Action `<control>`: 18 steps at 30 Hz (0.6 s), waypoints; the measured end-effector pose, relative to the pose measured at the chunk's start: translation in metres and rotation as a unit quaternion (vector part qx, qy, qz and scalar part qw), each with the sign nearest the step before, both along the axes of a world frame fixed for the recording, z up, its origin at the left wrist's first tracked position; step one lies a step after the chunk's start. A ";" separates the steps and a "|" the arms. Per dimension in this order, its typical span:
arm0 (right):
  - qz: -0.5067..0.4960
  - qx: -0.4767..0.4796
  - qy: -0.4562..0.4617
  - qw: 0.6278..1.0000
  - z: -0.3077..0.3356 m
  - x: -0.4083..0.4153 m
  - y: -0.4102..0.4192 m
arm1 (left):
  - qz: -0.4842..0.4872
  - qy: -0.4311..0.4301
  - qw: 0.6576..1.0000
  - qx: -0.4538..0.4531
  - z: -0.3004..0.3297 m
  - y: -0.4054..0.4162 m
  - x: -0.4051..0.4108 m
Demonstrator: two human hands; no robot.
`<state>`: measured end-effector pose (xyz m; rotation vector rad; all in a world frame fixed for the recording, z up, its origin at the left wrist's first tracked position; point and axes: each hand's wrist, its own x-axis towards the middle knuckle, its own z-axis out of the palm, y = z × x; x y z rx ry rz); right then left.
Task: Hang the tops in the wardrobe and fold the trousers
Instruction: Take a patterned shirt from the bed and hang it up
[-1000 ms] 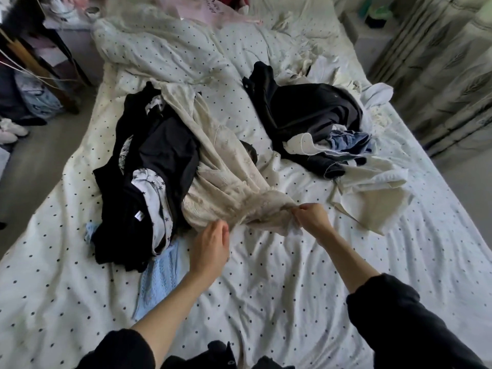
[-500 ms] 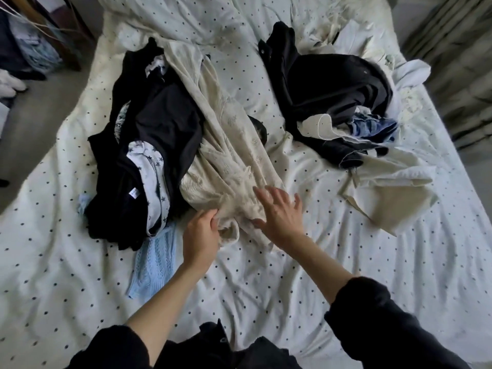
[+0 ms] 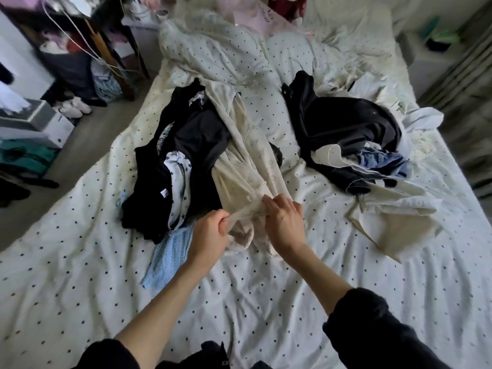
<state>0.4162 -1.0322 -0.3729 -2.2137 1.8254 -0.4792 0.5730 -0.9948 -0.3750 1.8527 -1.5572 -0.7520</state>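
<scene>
Grey floor [image 3: 80,155]: runs down the left side of the bed, with white shoes [image 3: 76,109] and white boxes [image 3: 40,126] on it.
Bed [image 3: 266,302]: covered by a white sheet with small dark dots, rumpled all over.
Black pile [image 3: 181,166]: dark garments heaped left of centre, a white star-print piece [image 3: 178,187] lying among them.
Light blue knit [image 3: 170,251]: pokes out from under the black pile's near edge.
Left hand [image 3: 210,235]: fingers curled, pinching the near hem of the cream garment.
Cream garment [image 3: 245,155]: long textured piece, lying from the duvet down the middle of the bed, partly over the black pile.
Right hand [image 3: 285,222]: grip closed on the same hem, just beside the left hand, the fabric stretched between them.
Second pile [image 3: 346,134]: black, blue and white clothes on the right.
Beige cloth [image 3: 394,225]: spread flat just in front of the second pile.
</scene>
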 end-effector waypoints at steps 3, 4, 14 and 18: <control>0.015 0.004 0.007 1.000 -0.002 -0.015 0.028 | 0.009 -0.024 1.000 -0.007 0.007 0.025 -0.012; 0.024 0.004 0.006 1.000 -0.002 -0.022 0.039 | 0.015 -0.034 0.999 -0.006 0.009 0.037 -0.018; 0.192 -0.104 0.021 0.976 0.031 -0.150 0.135 | 0.105 -0.053 0.992 -0.042 0.026 0.190 -0.146; 0.240 -0.172 -0.030 0.955 0.067 -0.164 0.155 | 0.165 -0.078 0.978 -0.101 0.071 0.232 -0.170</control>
